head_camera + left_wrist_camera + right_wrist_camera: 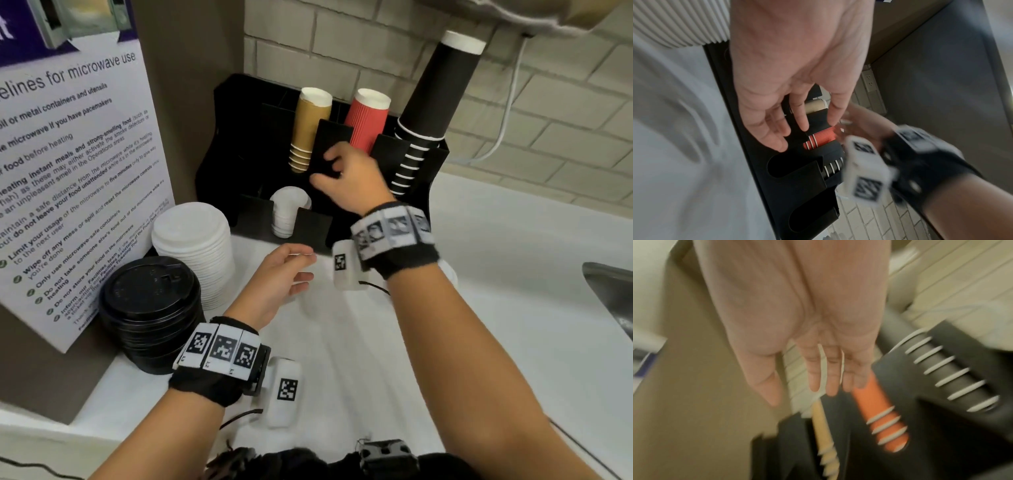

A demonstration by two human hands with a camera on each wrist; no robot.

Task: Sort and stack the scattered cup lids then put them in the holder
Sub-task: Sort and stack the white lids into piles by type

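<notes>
**Cup and lid station: contents at the black holder**

Holder (239, 113): black, compartmented, set against the brick wall at the back of the white counter (496, 274).
- Rear slots, three stacks of cups, all leaning: tan cups (310, 128), red ribbed cups (366, 120), black cups (435, 99); the black stack is the tallest.
- Front slots: one holds a short stack of small white lids (287, 212). In the left wrist view, two further front slots (789, 167) look dark; whether anything lies in them cannot be told.

Lids outside the holder, two stacks:
- Large white lids (195, 246), standing on the counter just left of the holder.
- Black lids (150, 308), in front of the white stack and touching it, beside the microwave notice board (68, 171).

Hands, two, each holding nothing:
- Right hand (346, 174): over the middle of the holder, in front of the red cups; fingers spread and relaxed in the blurred right wrist view.
- Left hand (277, 281): above the counter in front of the holder, palm turned inward, fingers loosely extended and slightly parted.

Edges and room: bare counter lies between the forearms and to the right, as far as the sink rim (609, 284). The notice board closes the left side; the brick wall closes the back.
</notes>
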